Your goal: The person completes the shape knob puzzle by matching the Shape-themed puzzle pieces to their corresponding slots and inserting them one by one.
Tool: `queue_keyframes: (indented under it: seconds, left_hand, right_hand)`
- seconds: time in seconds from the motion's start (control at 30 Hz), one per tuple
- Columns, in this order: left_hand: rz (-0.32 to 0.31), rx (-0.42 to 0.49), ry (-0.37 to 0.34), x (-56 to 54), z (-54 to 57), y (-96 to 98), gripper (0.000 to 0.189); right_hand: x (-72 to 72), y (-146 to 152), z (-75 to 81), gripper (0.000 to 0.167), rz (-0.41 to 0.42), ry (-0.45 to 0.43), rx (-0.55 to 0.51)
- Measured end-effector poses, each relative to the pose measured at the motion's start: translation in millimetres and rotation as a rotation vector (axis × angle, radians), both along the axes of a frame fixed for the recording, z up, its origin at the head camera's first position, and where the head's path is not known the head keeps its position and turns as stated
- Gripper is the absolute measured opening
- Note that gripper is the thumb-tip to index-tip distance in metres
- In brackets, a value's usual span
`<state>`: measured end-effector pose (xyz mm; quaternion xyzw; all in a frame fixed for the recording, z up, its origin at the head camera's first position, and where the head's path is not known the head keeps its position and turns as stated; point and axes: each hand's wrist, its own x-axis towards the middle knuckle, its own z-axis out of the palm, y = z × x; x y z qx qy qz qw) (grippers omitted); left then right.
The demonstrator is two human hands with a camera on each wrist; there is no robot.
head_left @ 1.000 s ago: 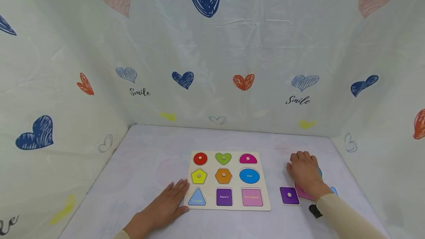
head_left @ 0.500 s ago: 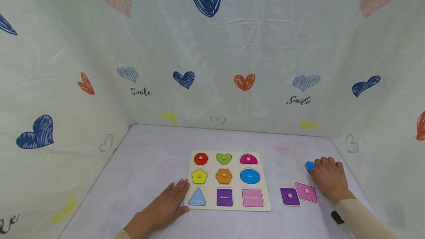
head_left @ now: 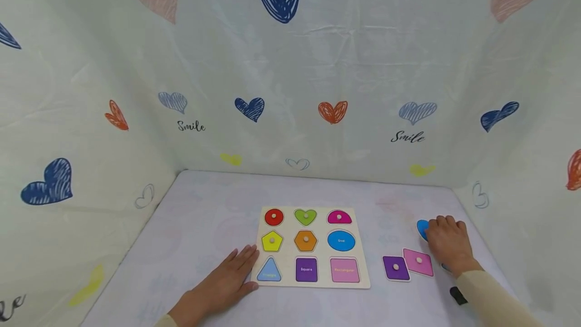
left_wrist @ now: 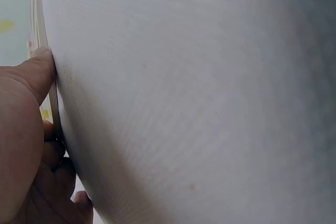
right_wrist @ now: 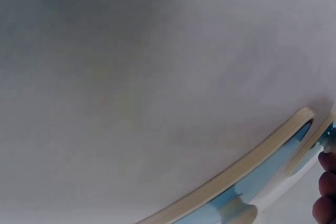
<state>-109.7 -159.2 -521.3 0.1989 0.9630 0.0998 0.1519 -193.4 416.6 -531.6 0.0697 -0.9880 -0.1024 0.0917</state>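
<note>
A wooden shape puzzle board (head_left: 289, 246) lies on the table, with the red circle, green heart, magenta half circle, yellow pentagon and orange hexagon knobbed pieces sitting in it. My left hand (head_left: 224, 281) rests beside it, straight fingertips touching the board's left edge. To the right, my right hand (head_left: 449, 242) pinches the blue oval puzzle piece (head_left: 422, 229); its knob is hidden by the fingers. In the right wrist view the fingertips (right_wrist: 327, 182) meet that piece at the right edge. Closer to that camera lies the light blue triangle piece (right_wrist: 268, 169), mostly under the hand in the head view.
A purple square piece (head_left: 396, 268) and a pink rectangle piece (head_left: 418, 262) lie between the board and my right hand. The board's oval recess (head_left: 341, 240) and its bottom row show printed shapes. A black strap (head_left: 457, 295) is by the right wrist. Heart-patterned curtains surround the table.
My right hand has moved right and toward me, uncovering the pink rectangle and coming down on the blue oval piece. In the last half second it barely moves. The left hand stays put.
</note>
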Motion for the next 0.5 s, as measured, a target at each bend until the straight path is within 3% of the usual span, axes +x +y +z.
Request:
queue_keyframes:
  seconds: [0.27, 0.5]
  left_hand:
    - [-0.01, -0.008, 0.004, -1.2, -2.9, -0.3, 0.085]
    - [-0.008, -0.007, 0.006, -0.8, 0.3, -0.1, 0.085]
  right_hand:
    - [-0.6, -3.4, 0.4, 0.027, 0.015, 0.0, 0.037]
    - [4.5, -6.1, 1.0, 0.034, -0.025, -0.014, -0.072]
